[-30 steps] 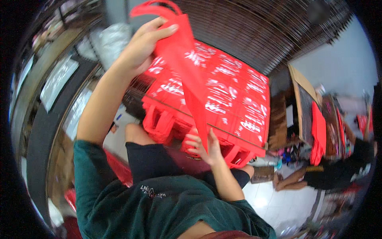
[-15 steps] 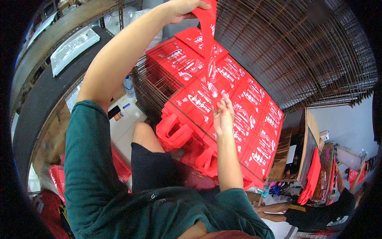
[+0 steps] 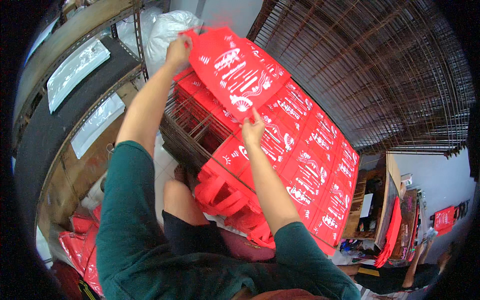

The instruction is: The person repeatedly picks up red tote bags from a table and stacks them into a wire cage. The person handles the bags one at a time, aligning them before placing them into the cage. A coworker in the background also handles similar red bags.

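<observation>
A red fabric bag with white print (image 3: 235, 70) is spread at a slant over the far left part of a wire rack. My left hand (image 3: 179, 51) is closed on its upper left corner, by the handle end. At the bag's lower corner, my right hand (image 3: 253, 130) pinches the edge between thumb and fingers. Beneath and beside it, several more red printed bags (image 3: 307, 172) lie in rows on the rack. Red handles (image 3: 220, 197) hang over the rack's near side. Bare wires of the rack (image 3: 202, 125) show left of my right hand.
A stack of tilted wire racks (image 3: 350, 65) rises behind the bags. To the left stands a dark shelf (image 3: 37, 117) with clear plastic packs (image 3: 77, 72). Wrapped red bundles (image 3: 80, 240) sit at lower left. Another person's arm (image 3: 412, 262) shows at lower right, near a wooden cabinet (image 3: 370, 200).
The bag, narrow and hanging from my raised left hand before, is now spread over the rack. My left hand came down and left; my right hand moved left and took its lower corner.
</observation>
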Available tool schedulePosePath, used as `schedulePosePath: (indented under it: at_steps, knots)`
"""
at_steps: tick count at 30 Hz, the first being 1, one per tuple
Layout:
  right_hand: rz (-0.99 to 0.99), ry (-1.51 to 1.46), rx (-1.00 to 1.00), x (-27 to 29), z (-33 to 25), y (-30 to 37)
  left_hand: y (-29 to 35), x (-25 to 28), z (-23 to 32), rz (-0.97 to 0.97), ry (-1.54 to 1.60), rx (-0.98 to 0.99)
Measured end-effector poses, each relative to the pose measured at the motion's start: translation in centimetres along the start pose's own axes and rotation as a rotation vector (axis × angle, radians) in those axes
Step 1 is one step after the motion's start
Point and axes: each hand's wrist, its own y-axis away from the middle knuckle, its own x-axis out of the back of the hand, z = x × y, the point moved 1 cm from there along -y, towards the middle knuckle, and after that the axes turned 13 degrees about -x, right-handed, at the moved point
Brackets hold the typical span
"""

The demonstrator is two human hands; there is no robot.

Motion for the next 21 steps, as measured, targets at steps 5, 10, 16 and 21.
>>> schedulePosePath:
  at_steps: [5, 10, 16, 21]
  knots:
    - [0.071, 0.25, -0.027, -0.3, 3.1, -1.7, 4.5, -4.4, -0.6, -0.123, 0.018, 0.085]
    - [0.046, 0.216, -0.012, -0.2, 2.5, -1.2, 5.5, -5.3, -3.1, -0.045, 0.132, 0.082]
    - [-0.035, 0.046, -0.197, 0.4, 0.3, 0.2, 5.7, -5.7, -4.0, -0.174, 0.414, 0.428]
    - [-0.119, 0.126, -0.224, 0.6, 0.3, -0.2, 7.3, -6.9, -6.6, -0.106, 0.319, 0.411]
